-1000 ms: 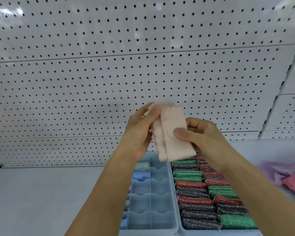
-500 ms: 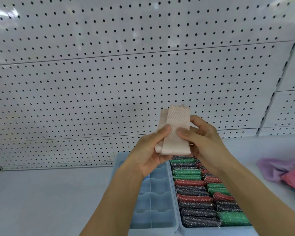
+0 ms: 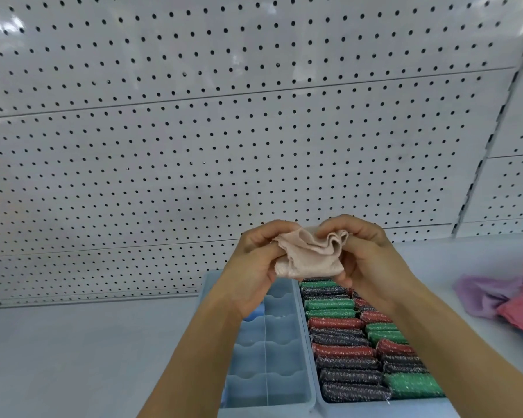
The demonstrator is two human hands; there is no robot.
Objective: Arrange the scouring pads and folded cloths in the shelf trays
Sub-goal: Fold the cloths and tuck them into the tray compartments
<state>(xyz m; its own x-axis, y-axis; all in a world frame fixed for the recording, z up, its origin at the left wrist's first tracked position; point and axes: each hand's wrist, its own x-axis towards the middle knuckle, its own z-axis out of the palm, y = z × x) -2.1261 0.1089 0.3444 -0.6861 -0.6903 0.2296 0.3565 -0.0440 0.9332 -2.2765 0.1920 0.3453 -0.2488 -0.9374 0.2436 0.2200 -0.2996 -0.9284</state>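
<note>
Both hands are raised in front of the pegboard wall (image 3: 254,146), above the far end of the trays. The left hand (image 3: 254,260) and right hand (image 3: 372,254) hold one pale pink cloth (image 3: 310,256) between them; the fingers (image 3: 338,229) of each hand are curled in and pinch the upper edge from either side, so neither hand is free. The cloth is bunched and rumpled, not flat: soft, thin, finely woven or knitted by its look, with loose wavy edges at the top and a rounded belly hanging below. Its longer run lies roughly left to right between the two grips. Directly below and slightly toward the person sits the divided light blue tray (image 3: 272,357), of smooth plastic with scalloped partitions; most visible compartments appear vacant, and something blue shows by the left wrist. This tray lies under the left forearm, so in my judgement the left hand is the nearer for placing. Touching its right side is a second tray (image 3: 323,401) packed with scouring pads (image 3: 344,351), oblong, glittery and coarse, in green, red and dark grey, lying crosswise in two columns. The cloth appears to need folding before it will fit a compartment. Loose purple and pink cloths (image 3: 501,300) lie on the white shelf (image 3: 73,357), well apart to the right.
</note>
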